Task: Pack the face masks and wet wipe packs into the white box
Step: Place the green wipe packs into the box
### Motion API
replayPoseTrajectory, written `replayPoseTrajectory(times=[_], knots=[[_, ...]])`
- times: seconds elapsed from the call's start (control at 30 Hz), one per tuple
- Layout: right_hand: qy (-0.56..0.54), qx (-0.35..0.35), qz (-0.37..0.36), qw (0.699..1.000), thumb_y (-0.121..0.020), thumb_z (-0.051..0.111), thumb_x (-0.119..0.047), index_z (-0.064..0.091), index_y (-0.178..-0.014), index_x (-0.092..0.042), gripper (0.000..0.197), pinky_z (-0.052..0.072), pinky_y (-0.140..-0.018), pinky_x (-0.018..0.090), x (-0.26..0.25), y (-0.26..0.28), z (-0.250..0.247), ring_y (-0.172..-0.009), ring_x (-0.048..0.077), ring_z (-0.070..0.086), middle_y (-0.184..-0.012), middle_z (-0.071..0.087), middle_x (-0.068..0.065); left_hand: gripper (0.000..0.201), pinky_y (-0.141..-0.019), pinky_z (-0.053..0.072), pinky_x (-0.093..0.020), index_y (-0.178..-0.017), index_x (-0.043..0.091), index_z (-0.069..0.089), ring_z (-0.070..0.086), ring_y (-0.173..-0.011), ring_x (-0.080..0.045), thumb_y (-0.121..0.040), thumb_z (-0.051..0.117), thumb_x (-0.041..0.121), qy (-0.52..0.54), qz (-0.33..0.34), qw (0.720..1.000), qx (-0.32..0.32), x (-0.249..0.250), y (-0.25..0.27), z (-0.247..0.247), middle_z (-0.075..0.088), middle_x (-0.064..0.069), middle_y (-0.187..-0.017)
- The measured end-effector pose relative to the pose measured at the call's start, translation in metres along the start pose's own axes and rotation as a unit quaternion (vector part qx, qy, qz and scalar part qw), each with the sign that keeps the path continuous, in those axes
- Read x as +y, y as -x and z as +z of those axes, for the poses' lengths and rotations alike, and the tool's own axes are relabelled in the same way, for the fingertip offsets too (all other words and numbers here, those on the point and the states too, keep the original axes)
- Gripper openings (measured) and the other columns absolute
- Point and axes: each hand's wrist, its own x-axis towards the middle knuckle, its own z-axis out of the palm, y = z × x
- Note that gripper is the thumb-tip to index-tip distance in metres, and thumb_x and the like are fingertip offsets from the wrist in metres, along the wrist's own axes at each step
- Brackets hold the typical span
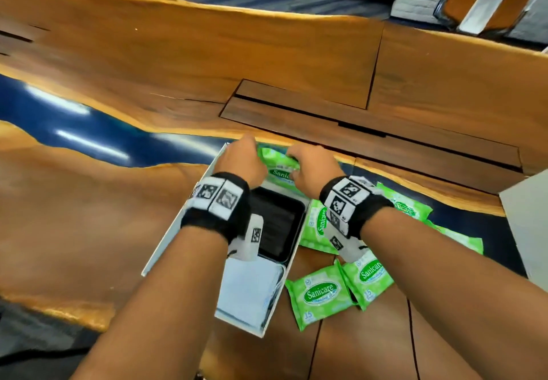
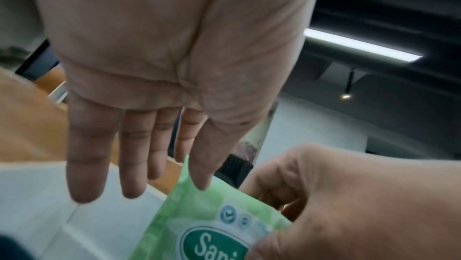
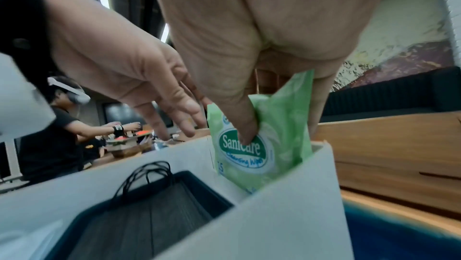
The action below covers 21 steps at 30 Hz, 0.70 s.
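Step in hand: one green plastic wet wipe pack (image 3: 264, 142) is going into the far end of the open white cardboard box (image 1: 166, 237), standing on edge against the far right corner wall.
Right hand (image 1: 314, 169): its grip is closed on the pack, thumb pressed on the printed label and fingers behind it; the pack is partly below the rim.
Left hand (image 2: 159, 91): fingers straight and spread, holding nothing; the thumb tip seems just to touch the pack's top edge, as if steadying it.
Already in the box: a stack of black face masks (image 3: 154, 217) in a dark tray in the middle, and pale blue face masks (image 1: 249, 293) at the near end.
Still outside: several more green wipe packs (image 1: 320, 296) lie on the wooden worktop (image 1: 89, 210) just right of the box, some overlapping.
Progress, as I judge it: masks look packed; the wipes are only begun.
Next move calls for: pushing this pack down until it sits below the rim, then letting go without tipping it, and reaching right for another.
Watch for: the far slot looks narrow, so packs probably need to stay upright side by side to fit.
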Motion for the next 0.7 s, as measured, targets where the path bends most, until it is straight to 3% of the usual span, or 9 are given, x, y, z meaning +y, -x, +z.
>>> replayPoseTrajectory(times=[0.1,0.2,0.27,0.37,0.43,0.5,0.6,0.7], knots=[[0.044,-0.013,0.006,0.999,-0.087,0.062,-0.011,0.058,-0.1,-0.017,0.014,0.049,-0.076,0.037,0.001,0.001,0.014,-0.103,0.031,0.056,-0.1,0.062,0.007,0.033,-0.087,0.051,-0.039,-0.116,0.013,0.053,0.061,-0.103,-0.034,-0.086,0.067,0.015,0.011,-0.025,0.998,-0.051,-0.005,-0.022,0.019,0.065,-0.012,-0.108],[0.121,0.008,0.022,0.992,-0.087,0.067,-0.026,0.059,-0.109,-0.022,0.024,0.042,-0.089,0.04,0.007,0.005,0.023,-0.112,0.028,0.047,-0.11,0.055,0.004,0.038,-0.093,0.05,-0.035,-0.12,0.017,0.063,0.062,-0.107,-0.029,-0.084,0.073,0.02,0.011,-0.003,0.995,-0.099,-0.013,-0.032,0.041,0.068,-0.009,-0.115],[0.024,-0.003,0.092,0.995,-0.084,0.072,-0.026,0.051,-0.116,-0.022,0.039,0.046,-0.09,0.042,0.016,0.006,0.022,-0.109,0.029,0.049,-0.118,0.05,0.005,0.039,-0.095,0.049,-0.033,-0.121,0.018,0.066,0.063,-0.11,-0.028,-0.083,0.075,0.02,0.009,0.007,0.994,-0.104,-0.02,-0.037,0.049,0.068,-0.01,-0.118],[-0.171,-0.105,0.199,0.959,-0.086,0.07,-0.017,0.039,-0.131,-0.013,0.055,0.053,-0.079,0.043,0.035,0.008,0.022,-0.092,0.03,0.06,-0.115,0.054,0.012,0.045,-0.1,0.047,-0.034,-0.128,0.021,0.064,0.06,-0.115,-0.028,-0.084,0.074,0.018,-0.007,0.019,0.994,-0.108,-0.024,-0.046,0.05,0.065,-0.009,-0.126],[-0.219,-0.149,0.202,0.943,-0.087,0.066,-0.014,0.052,-0.121,-0.005,0.038,0.058,-0.074,0.047,0.044,0.009,0.024,-0.078,0.031,0.064,-0.108,0.063,0.02,0.045,-0.099,0.048,-0.034,-0.129,0.028,0.063,0.06,-0.116,-0.027,-0.086,0.069,0.013,-0.033,0.044,0.989,-0.137,-0.021,-0.05,0.05,0.063,-0.007,-0.128],[-0.223,-0.151,0.185,0.945,-0.086,0.062,-0.007,0.061,-0.107,-0.001,0.021,0.059,-0.07,0.05,0.046,0.008,0.023,-0.073,0.035,0.068,-0.099,0.067,0.024,0.046,-0.096,0.049,-0.033,-0.123,0.035,0.066,0.061,-0.112,-0.026,-0.087,0.06,0.006,-0.06,0.082,0.979,-0.177,-0.015,-0.05,0.052,0.065,-0.005,-0.126],[-0.244,-0.181,0.183,0.935,-0.087,0.062,-0.004,0.06,-0.105,0.001,0.019,0.057,-0.071,0.043,0.05,0.006,0.022,-0.071,0.027,0.062,-0.088,0.058,0.014,0.046,-0.093,0.051,-0.038,-0.117,0.036,0.067,0.063,-0.108,-0.027,-0.086,0.053,0.005,-0.129,0.12,0.964,-0.201,-0.004,-0.048,0.054,0.066,-0.003,-0.121],[-0.328,-0.217,0.19,0.9,-0.09,0.064,-0.01,0.059,-0.107,0.0,0.02,0.05,-0.072,0.038,0.061,0.007,0.026,-0.076,0.025,0.054,-0.087,0.051,0.012,0.045,-0.095,0.051,-0.042,-0.122,0.035,0.064,0.062,-0.112,-0.028,-0.088,0.051,0.007,-0.204,0.141,0.951,-0.187,0.003,-0.044,0.056,0.064,-0.002,-0.123]])
